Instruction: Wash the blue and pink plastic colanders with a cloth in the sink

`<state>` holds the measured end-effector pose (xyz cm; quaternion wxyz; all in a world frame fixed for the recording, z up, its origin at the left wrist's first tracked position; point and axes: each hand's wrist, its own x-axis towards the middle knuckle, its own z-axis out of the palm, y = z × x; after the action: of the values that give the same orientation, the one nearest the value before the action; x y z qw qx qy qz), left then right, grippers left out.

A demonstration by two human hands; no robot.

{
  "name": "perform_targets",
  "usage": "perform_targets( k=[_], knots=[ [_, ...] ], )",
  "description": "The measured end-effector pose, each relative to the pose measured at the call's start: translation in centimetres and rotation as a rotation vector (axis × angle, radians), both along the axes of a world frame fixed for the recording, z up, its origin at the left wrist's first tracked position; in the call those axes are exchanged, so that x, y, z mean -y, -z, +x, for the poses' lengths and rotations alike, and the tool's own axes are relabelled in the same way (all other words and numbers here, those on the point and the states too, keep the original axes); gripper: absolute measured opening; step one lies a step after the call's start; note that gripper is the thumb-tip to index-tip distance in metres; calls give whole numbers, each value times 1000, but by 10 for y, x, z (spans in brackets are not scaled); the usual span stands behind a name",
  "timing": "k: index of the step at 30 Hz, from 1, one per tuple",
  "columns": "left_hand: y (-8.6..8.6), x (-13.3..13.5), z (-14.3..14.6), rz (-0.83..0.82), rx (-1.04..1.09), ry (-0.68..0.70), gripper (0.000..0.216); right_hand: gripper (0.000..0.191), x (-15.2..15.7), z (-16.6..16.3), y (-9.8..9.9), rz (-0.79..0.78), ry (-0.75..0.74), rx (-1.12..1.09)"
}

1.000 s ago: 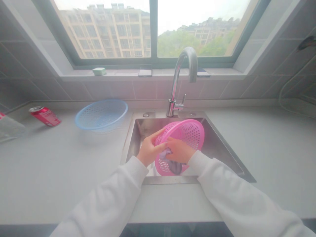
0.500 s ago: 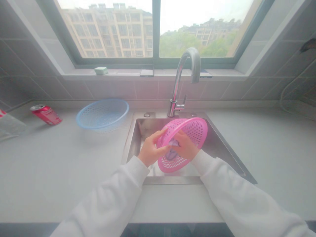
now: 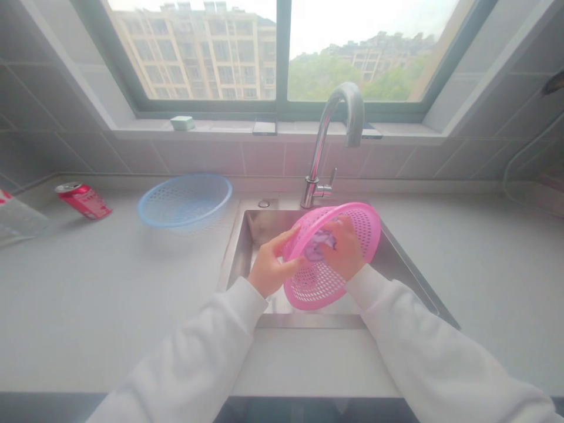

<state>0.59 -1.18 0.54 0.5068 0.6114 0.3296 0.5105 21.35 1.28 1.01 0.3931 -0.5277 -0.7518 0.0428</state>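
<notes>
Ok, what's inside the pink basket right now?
A crumpled lilac cloth lies against the mesh under the right hand. The cloth and hand hide the pink plastic basket's mesh behind them.

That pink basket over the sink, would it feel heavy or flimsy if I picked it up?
Probably light for its size: the pink basket is thin plastic full of holes, and the left hand and right hand hold it tilted over the sink. Thin walls suggest it flexes when squeezed. Its round rim could roll on edge.

Home kitchen: steel sink (image 3: pixel 259 249), chrome faucet (image 3: pixel 318 197), stone countertop (image 3: pixel 110 305).
</notes>
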Motion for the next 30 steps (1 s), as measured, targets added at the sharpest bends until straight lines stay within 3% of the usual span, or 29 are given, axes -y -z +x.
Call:
perform_targets(
  k=[3, 5, 7, 10, 13, 15, 17, 19, 22, 24, 26, 30],
  knots=[
    [4, 1, 0, -36, 82, 7, 66, 35, 14, -17, -1, -177, -452, 106],
    [6, -2, -3, -35, 134, -42, 66, 36, 17, -21, 3, -360, -574, 230],
    [7, -5, -7, -4, 147, -104, 66, 36, 13, -18, 7, -484, -477, 336],
    [6, -9, -10, 80, 66, -140, 66, 32, 3, -5, 9, -572, -96, 412],
    [3, -6, -7, 161, -8, -129, 66, 32, -4, 8, 3, -457, 278, 366],
    [0, -2, -3, 140, 11, -99, 67, 34, -4, 11, -2, -266, 402, 266],
    [-1, 1, 2, 55, 57, -27, 68, 35, -1, 9, -5, -62, 373, 152],
    [0, 3, 5, -8, 79, 32, 66, 36, 6, 0, -6, 46, 139, 94],
    [4, 1, 3, -32, 82, 24, 63, 39, 19, -18, 0, -125, -371, 153],
    [6, -1, -2, -24, 86, -23, 62, 40, 23, -26, 5, -334, -536, 268],
    [7, -4, -7, 51, 46, -74, 63, 37, 20, -24, 11, -478, -454, 393],
    [3, -5, -10, 308, -93, -131, 62, 36, 3, -2, 18, -570, 2, 451]
  ],
)
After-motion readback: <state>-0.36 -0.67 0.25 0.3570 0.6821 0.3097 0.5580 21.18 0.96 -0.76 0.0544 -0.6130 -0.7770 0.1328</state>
